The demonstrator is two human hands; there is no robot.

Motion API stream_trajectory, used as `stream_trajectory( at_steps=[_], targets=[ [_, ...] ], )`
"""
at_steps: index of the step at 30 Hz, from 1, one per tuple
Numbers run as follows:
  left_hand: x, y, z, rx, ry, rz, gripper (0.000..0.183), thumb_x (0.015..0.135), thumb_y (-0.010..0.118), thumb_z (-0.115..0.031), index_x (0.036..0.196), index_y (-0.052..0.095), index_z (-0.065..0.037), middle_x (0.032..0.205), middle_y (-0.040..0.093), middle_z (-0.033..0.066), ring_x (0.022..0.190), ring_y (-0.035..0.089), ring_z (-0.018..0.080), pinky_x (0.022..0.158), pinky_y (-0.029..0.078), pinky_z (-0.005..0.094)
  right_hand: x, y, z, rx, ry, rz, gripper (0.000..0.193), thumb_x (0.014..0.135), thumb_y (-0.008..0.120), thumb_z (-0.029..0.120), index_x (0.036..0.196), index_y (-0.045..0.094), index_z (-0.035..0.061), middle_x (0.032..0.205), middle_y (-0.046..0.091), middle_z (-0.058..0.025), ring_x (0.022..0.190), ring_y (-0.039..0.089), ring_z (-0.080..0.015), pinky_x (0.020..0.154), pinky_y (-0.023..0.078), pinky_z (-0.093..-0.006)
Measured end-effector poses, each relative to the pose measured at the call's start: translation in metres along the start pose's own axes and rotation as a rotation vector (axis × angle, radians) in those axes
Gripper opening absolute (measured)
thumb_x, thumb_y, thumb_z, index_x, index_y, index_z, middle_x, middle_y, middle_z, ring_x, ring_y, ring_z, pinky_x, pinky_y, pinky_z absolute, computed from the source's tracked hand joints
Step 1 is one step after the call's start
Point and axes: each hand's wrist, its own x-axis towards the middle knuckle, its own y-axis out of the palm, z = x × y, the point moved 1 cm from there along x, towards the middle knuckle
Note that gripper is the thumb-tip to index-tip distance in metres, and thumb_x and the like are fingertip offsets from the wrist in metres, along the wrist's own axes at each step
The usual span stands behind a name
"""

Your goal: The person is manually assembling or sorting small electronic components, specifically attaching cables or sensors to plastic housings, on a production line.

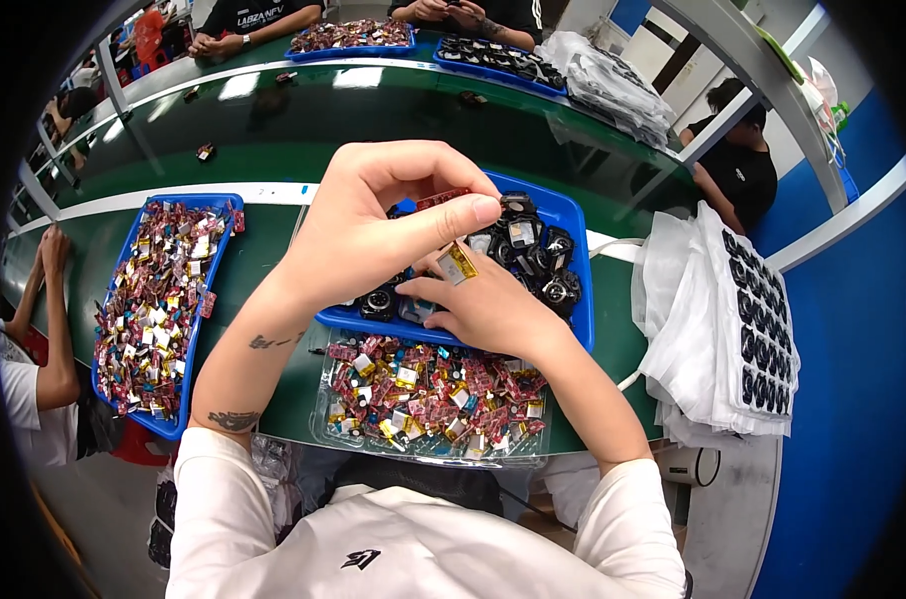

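My left hand (pixel 368 225) pinches a red board (pixel 441 199) over the blue tray (pixel 585 290), battery (pixel 458 264) just below | my right hand (pixel 493 304) reaches among black cases (pixel 523 233), grip hidden, can't tell | a slack pinch could drop the board there

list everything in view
small flat circuit board: one, red, centre
flat square battery: one, silver-yellow, centre
rectangular plastic tray of black parts: one, blue, centre
shallow plastic tray of boards: one, clear, lower centre
long plastic tray of boards: one, blue, left
far plastic trays: two, blue, top
long glossy worktop: one, green, middle
loose small parts: several, reddish, on worktop
sheet stacks: two, white, right and top
metal bars: several, white, sides
co-workers: several, mixed clothing, around worktop
loose shirt: one, white, bottom
left hand: one, grip on circuit board
right hand: one, over centre tray
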Motion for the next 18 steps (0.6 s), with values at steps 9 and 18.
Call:
stream_trajectory(
  at_steps=[9,18],
  targets=[
    [0.000,-0.002,0.006,0.021,-0.007,0.006,0.009,0.084,0.067,-0.004,0.088,0.065,0.004,0.082,0.061,0.0042,0.076,0.056,0.0079,0.067,0.045,0.0213,0.004,0.002,0.003,0.081,0.034,0.056,0.035,0.072,0.072,0.015,0.106,0.064,0.0077,0.092,0.056,-0.0057,0.096,0.049,-0.0240,0.080,0.042,-0.0387],
    [-0.001,-0.001,0.004,0.031,-0.002,-0.008,0.009,0.084,0.067,-0.003,0.088,0.065,0.004,0.082,0.061,0.0041,0.075,0.056,0.0080,0.068,0.045,0.0214,0.006,-0.018,-0.004,0.318,0.161,0.025,0.019,0.072,0.071,0.011,0.088,0.062,0.0046,0.083,0.062,-0.0074,0.078,0.059,-0.0271,0.069,0.048,-0.0362]
  ],
)
